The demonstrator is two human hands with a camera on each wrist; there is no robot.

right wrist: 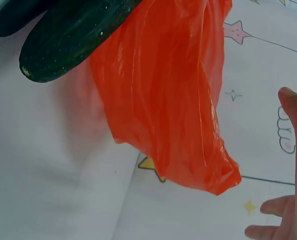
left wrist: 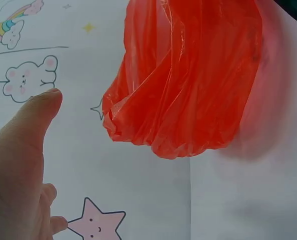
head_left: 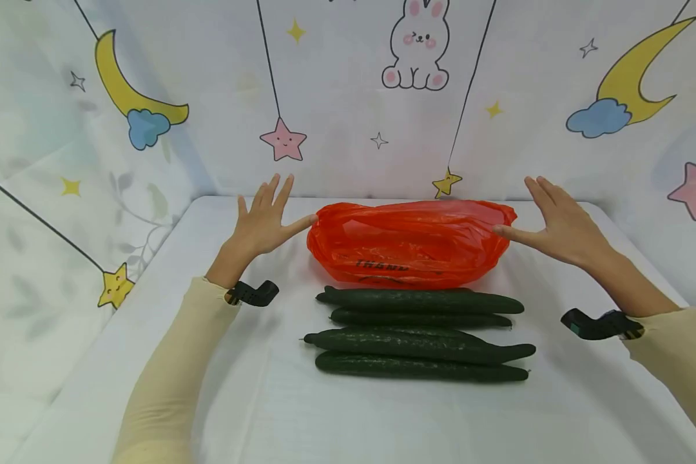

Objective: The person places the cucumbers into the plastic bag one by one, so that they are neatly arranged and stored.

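Probably for reach, long green cucumbers [head_left: 423,343] lie before a crinkled red plastic bag [head_left: 412,241]. My left hand [head_left: 259,225] and right hand [head_left: 568,229] spread empty

A red plastic bag [head_left: 408,238] bears black lettering [head_left: 381,265] at six o'clock; cucumbers [head_left: 423,301] are dark green; yellow moons [head_left: 623,74] pattern the white backdrop [head_left: 342,71].

On the white printed cloth backdrop [head_left: 336,71], a white seated cartoon rabbit [head_left: 416,64] was flanked by two yellow crescent moons [head_left: 620,77], each overlapped by a blue cloud [head_left: 600,118]; pink smiling stars [head_left: 283,140] were drawn lower, and a flat white tabletop [head_left: 394,419] was set in front
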